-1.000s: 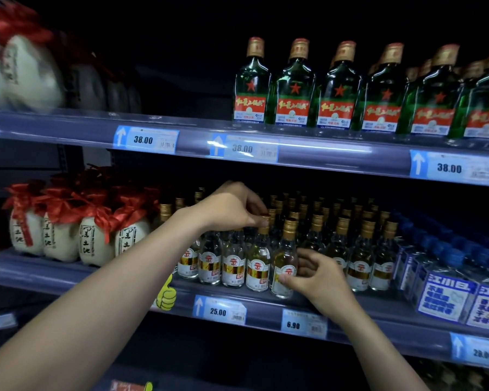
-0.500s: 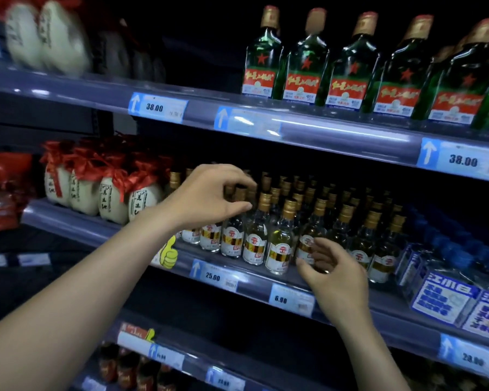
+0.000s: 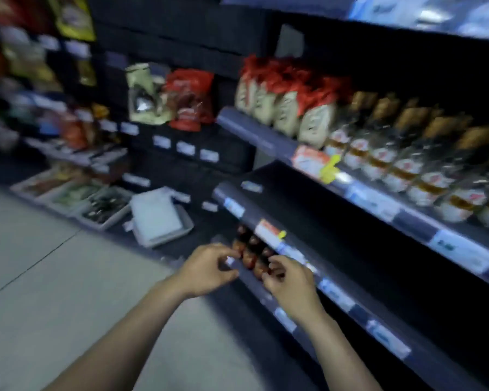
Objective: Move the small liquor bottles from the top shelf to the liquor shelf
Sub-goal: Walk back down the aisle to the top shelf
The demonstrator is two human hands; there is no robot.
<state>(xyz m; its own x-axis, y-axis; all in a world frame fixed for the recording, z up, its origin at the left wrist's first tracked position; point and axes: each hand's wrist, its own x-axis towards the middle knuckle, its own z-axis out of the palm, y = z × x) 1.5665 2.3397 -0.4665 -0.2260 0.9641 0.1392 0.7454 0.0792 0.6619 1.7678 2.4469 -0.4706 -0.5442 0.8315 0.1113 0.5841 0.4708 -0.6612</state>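
Note:
The view is blurred. Small clear liquor bottles [image 3: 407, 167] with gold caps and red-gold labels stand in rows on the shelf at the right. My left hand [image 3: 209, 269] and my right hand [image 3: 290, 283] hang low, well below those bottles, side by side with fingers loosely curled and apart. I see nothing held in either hand. Their fingertips are in front of a cluster of dark bottles with red-brown caps [image 3: 250, 253] on a lower shelf; the right fingers overlap the nearest caps.
White jars with red ribbons [image 3: 280, 105] stand left of the small bottles. Grey shelf rails with price tags [image 3: 378, 213] run diagonally, one below another. Snack bags [image 3: 170, 97] and low trays [image 3: 96, 204] fill the shelving at the left. Pale floor [image 3: 40, 292] lies below.
My view has swung down and to the left. Both hands have left the row of small bottles and dropped to the lower shelf with the dark bottles.

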